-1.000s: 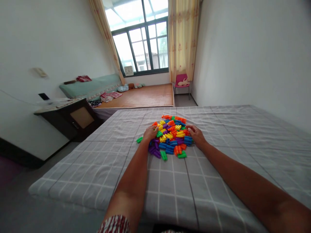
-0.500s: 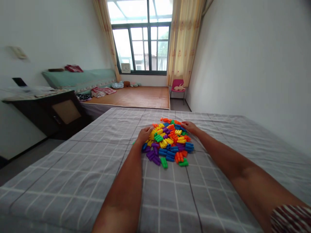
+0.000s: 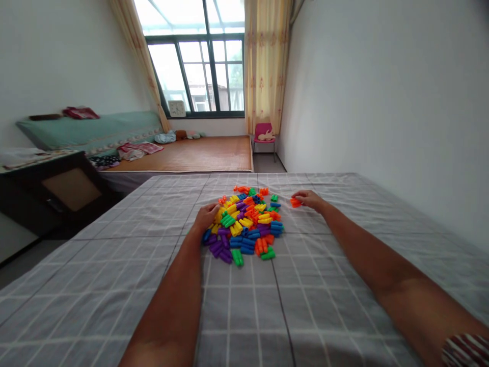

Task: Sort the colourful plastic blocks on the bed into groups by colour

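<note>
A loose heap of colourful plastic building blocks (image 3: 244,224), shaped like joined bullets in orange, yellow, green, blue and purple, lies on a grey checked bedsheet (image 3: 328,285). My left hand (image 3: 207,216) rests against the heap's left side, fingers bent in at the yellow blocks (image 3: 230,209). Whatever it grips there is hidden. Off to the right of the heap, my right hand (image 3: 308,198) pinches an orange building block (image 3: 295,202) just over or on the sheet; I cannot tell which. Near the heap's right edge lie a small green block (image 3: 274,198) and a blue block (image 3: 275,205).
Beyond this sheet stands a low bed with a brown mat (image 3: 206,153) and some clothes (image 3: 139,150). A dark cabinet (image 3: 69,186) is at the left. A pink chair (image 3: 263,133) with a plush toy stands by the curtain, and a white wall runs along the right.
My right hand has moved right, away from the heap's far right edge, with an orange building block in its fingers. The left hand stays at the heap. The whole view has shifted rightward.
</note>
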The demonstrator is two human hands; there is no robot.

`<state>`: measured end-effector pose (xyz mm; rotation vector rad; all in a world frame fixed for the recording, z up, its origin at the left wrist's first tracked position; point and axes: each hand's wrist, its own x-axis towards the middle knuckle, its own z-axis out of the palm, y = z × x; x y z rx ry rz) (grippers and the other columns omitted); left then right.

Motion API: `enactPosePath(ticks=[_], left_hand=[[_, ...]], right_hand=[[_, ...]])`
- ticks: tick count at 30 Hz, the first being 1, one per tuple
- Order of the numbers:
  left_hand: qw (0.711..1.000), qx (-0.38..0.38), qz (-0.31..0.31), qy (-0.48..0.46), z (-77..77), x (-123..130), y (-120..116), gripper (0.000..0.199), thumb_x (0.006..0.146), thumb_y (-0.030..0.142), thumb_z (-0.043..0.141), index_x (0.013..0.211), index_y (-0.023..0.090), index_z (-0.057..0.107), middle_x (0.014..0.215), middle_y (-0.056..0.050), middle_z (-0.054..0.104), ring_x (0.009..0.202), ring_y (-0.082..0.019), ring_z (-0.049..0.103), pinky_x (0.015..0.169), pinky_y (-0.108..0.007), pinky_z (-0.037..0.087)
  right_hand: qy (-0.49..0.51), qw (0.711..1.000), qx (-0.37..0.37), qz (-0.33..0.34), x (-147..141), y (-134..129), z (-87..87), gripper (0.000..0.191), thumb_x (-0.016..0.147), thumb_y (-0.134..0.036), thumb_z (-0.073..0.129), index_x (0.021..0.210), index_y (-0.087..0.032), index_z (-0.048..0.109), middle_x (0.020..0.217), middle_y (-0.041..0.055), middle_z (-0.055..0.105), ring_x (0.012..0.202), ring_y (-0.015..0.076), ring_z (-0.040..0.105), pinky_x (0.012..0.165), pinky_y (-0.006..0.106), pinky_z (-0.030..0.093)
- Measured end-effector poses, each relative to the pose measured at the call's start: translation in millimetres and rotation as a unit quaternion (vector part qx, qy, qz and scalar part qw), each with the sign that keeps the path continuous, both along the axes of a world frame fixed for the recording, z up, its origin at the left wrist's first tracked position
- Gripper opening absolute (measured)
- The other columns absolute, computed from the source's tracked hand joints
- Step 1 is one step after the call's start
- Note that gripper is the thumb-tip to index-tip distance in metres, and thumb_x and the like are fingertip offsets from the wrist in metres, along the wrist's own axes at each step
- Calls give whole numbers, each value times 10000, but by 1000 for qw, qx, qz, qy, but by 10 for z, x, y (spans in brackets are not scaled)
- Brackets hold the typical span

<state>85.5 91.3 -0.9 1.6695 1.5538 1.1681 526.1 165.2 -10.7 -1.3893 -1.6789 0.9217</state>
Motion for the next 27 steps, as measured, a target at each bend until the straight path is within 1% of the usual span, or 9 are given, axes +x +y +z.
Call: enactPosePath(ticks=[3,7,11,14,16,19,22,25,27], left_hand=[[1000,-10,4,-6,21,16,-11,509,715,542,536,929,126,736,798,-37,723,728,-197,623,641,-258,459],[1000,1,11,6,28,19,-13,505,710,551,526,895,132,741,792,-34,720,734,-192,618,633,-252,454],[999,13,9,29,31,-4,-19,506,724,536,508,899,124,743,763,-23,708,725,-188,615,644,-254,452],[999,16,1,48,27,-17,-24,509,751,523,480,908,116,743,756,-22,705,716,-188,614,655,-261,452],[999,23,0,50,13,-22,-16,505,756,515,480,920,116,742,780,-28,711,733,-191,617,671,-265,457],[999,24,1,40,-17,-26,8,491,748,513,495,923,127,743,797,-30,716,752,-196,620,680,-265,463],[999,20,4,34,-26,-26,20,477,747,514,507,911,134,743,795,-28,717,754,-202,621,681,-266,463],[999,23,6,42,-4,-22,12,464,751,502,505,901,132,742,801,-28,719,764,-207,624,700,-272,465],[998,28,5,50,14,-22,6,458,750,497,502,892,135,744,814,-24,720,784,-208,628,712,-268,466]], right_hand=[[-6,999,11,41,38,42,15,199,758,-298,592,866,-175,705,800,44,728,663,156,627,641,297,516],[-90,990,88,69,-345,222,171,246,779,-244,564,970,-187,709,976,50,731,875,191,654,842,361,514],[-241,952,181,45,-935,405,231,356,791,-168,565,1128,-214,670,1153,62,684,1043,210,618,961,375,465],[-314,933,173,14,-1218,477,177,369,783,-154,587,1139,-214,665,1166,82,676,1090,226,598,972,368,449],[-325,934,149,-5,-1241,498,148,309,809,-179,570,1096,-207,680,1098,91,696,1047,227,616,935,351,463],[-257,957,133,-31,-984,496,145,288,863,-202,488,1076,-184,680,1046,86,704,926,195,649,863,314,487],[-173,981,77,-43,-467,434,128,332,881,-215,431,1121,-172,657,991,65,711,755,153,654,737,285,513],[-168,982,20,-86,58,300,25,326,862,-271,467,1085,-147,671,928,76,712,698,165,643,662,291,513],[-174,978,25,-112,299,197,-84,307,857,-299,474,1001,-145,697,916,86,714,756,190,650,701,313,515]])
